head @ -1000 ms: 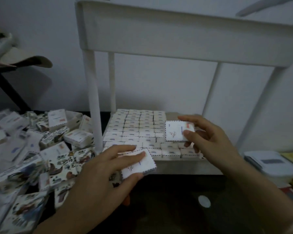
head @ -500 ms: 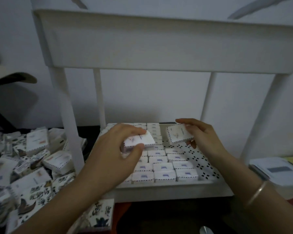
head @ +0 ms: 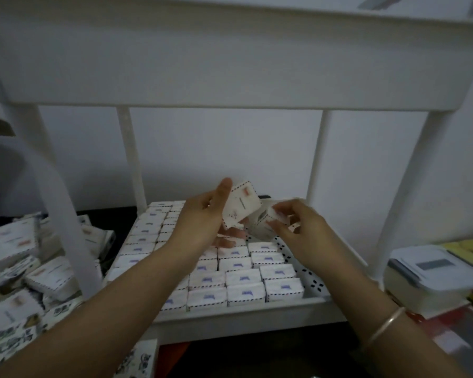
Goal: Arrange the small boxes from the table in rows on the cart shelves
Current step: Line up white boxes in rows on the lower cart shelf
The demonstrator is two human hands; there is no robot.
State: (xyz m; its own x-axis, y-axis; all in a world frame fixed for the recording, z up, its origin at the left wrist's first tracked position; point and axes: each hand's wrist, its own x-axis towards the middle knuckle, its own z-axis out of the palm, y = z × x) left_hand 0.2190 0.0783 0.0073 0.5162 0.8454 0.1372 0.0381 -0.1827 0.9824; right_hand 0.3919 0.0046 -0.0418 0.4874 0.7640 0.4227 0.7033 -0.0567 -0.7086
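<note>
Both hands hover over the white cart's lower shelf [head: 257, 309]. My left hand [head: 202, 222] grips a small white box with an airmail-style border [head: 242, 204], tilted up on edge between thumb and fingers. Just to its right, my right hand [head: 298, 227] pinches a second small white box [head: 261, 223], blurred and turned on its side; the two boxes nearly touch. Beneath the hands, several rows of the same small boxes [head: 243, 279] stand packed on the shelf. The shelf's right strip, with a perforated floor [head: 309, 276], is bare.
A loose heap of small boxes [head: 25, 263] lies on the dark table at the left. The cart's white posts [head: 58, 192] and upper shelf [head: 230, 58] frame the opening. A lidded plastic container [head: 432, 271] sits at the right beside yellow papers [head: 470, 249].
Both hands have carried their boxes further in over the shelf and closer together. The left box has tipped from flat to on edge, and the right box has turned.
</note>
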